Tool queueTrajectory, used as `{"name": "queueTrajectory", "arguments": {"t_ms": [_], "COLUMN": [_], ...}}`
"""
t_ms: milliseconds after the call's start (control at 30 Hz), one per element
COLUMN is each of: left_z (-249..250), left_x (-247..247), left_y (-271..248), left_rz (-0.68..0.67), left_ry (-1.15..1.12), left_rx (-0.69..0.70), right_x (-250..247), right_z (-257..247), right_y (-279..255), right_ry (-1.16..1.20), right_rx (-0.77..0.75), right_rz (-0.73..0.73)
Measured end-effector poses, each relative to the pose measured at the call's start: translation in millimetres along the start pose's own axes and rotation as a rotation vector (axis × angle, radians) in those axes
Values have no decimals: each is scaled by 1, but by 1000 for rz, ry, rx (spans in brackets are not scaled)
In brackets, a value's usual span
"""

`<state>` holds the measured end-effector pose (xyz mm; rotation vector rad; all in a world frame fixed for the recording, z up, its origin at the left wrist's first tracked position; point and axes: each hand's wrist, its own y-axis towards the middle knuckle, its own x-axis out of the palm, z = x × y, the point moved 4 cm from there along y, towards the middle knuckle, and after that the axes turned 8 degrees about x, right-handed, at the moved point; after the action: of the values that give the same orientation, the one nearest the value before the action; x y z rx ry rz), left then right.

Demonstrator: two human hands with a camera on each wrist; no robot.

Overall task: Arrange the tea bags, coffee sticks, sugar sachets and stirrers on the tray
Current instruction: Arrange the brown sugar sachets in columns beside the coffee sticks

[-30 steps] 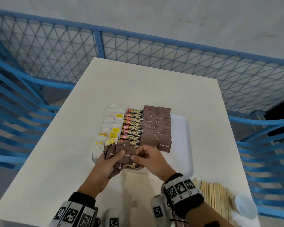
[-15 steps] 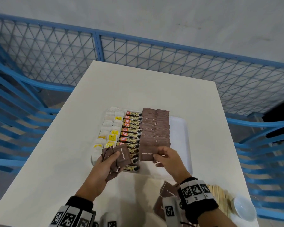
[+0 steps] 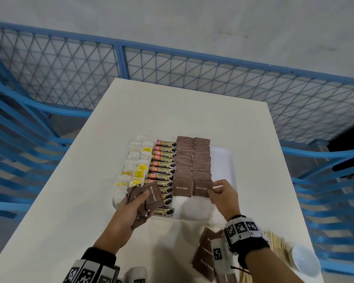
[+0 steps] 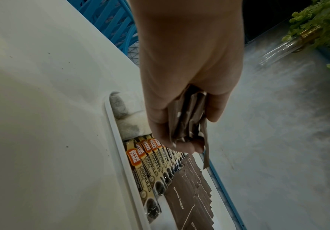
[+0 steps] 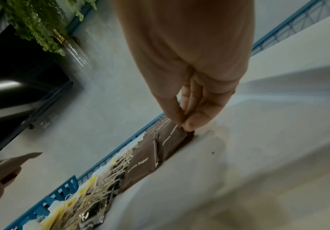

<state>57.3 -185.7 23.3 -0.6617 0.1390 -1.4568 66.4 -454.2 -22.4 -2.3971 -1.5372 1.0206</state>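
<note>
I am pinching with my right hand point(image 3: 223, 198) the right edge of one brown sugar sachet point(image 3: 201, 187), which is lying at the near end of the sachet rows on the white tray point(image 3: 223, 160). My left hand point(image 3: 134, 207) is gripping a bundle of sachets point(image 3: 149, 198) above the coffee sticks point(image 3: 164, 158), beside the tea bags point(image 3: 138, 160).

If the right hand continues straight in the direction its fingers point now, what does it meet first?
The right hand already pinches the nearest brown sugar sachet; straight on, probably the neighbouring sachet, though depth is unclear.
</note>
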Motion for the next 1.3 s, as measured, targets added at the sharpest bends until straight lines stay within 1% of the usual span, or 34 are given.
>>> {"name": "queueTrajectory", "arguments": {"t_ms": [167,333,367,433,467,500,533,600,667,733,767,800,933,1033,1133,1300], "left_z": [1,1,1,1,1,1,0,0,-1,-1,0,0,1,1,0,-1], "left_x": [0,1,1,2,3,4,4,5,7,8,8,8,5,3,3,-2], "left_y": [-1,-1,-1,-1,-1,-1,-1,-1,-1,-1,-2,-2,-3,-4,-3,-2], "left_rz": [17,7,4,-10,-20,-29,-36,-47,-54,-57,-61,-67,-74,-74,-69,-74], "left_ry": [-16,-6,-6,-1,4,8,11,24,53,86,103,114,123,130,124,89], "left_rx": [-7,5,6,10,13,15,15,16,17,22,27,33,53,62,63,35], "right_x": [5,6,6,7,11,15,19,30,42,55,61,64,69,70,70,59], "right_z": [-1,1,1,-3,-7,-14,-21,-36,-48,-53,-54,-55,-55,-53,-50,-51], "right_y": [2,5,5,0,-4,-11,-18,-35,-51,-65,-69,-72,-73,-72,-70,-60], "right_ry": [-5,-104,-150,-232,-231,-205,-166,-139,-153,-54,18,82,230,260,239,144], "right_rx": [-2,3,-32,-173,-246,-301,-337,-358,-327,-260,-227,-200,-137,-104,-111,-151], "right_rz": [12,30,73,182,207,191,136,-42,-263,-491,-575,-624,-661,-658,-628,-524]}}
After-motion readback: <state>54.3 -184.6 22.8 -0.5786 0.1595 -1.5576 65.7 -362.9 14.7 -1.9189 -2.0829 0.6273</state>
